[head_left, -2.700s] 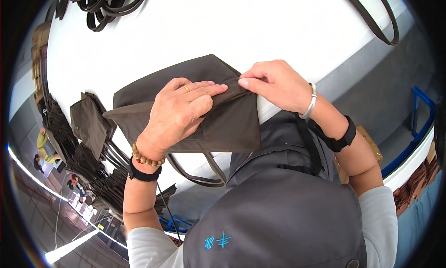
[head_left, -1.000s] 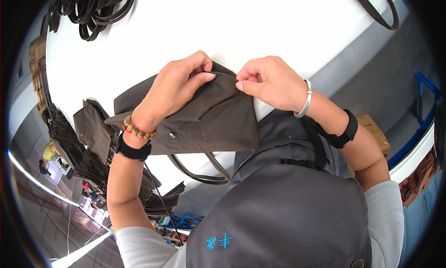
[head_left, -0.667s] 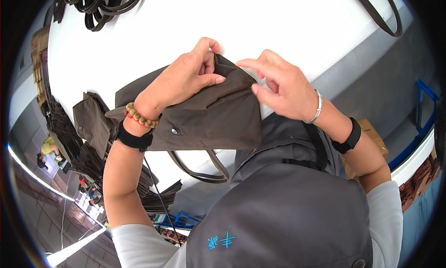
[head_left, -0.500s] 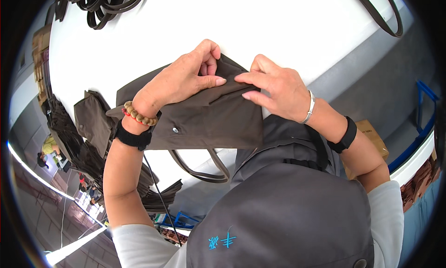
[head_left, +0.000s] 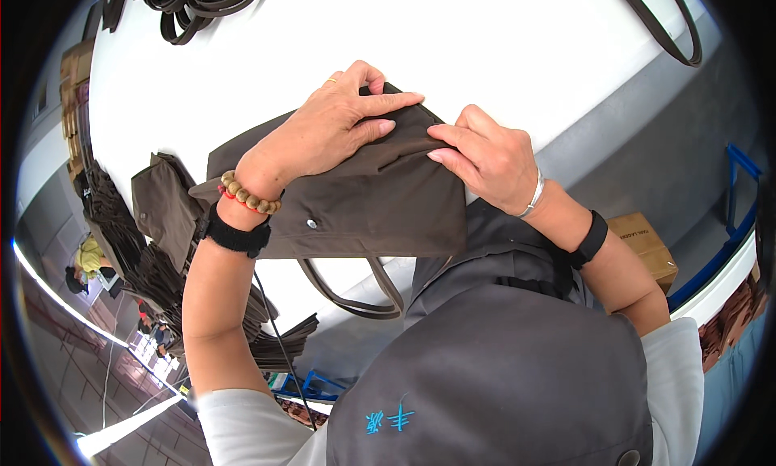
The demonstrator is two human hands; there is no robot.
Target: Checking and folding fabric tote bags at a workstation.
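A dark brown fabric bag (head_left: 364, 215) with a silver snap button (head_left: 312, 223) lies at the table's near edge. Two strap handles (head_left: 356, 304) loop from its near side. My left hand (head_left: 331, 122) rests on its far part, index finger stretched along the fabric toward the far right corner and thumb apart from it; the other fingers are partly curled. At the right end, my right hand (head_left: 489, 155) pinches a fold of the bag's cloth between thumb and fingers. Whatever lies under the fold is hidden.
Coiled dark straps (head_left: 194, 9) sit at the far left of the white table (head_left: 501, 46). Another brown bag piece (head_left: 166, 207) and stacked brown fabric (head_left: 121, 231) are on the left. A strap (head_left: 663, 21) hangs over the far right edge. A cardboard box (head_left: 643, 244) stands at right.
My left index finger has straightened out toward the corner of the bag. My right hand has closed its thumb and fingers on the cloth. The bag sits slightly farther right in view.
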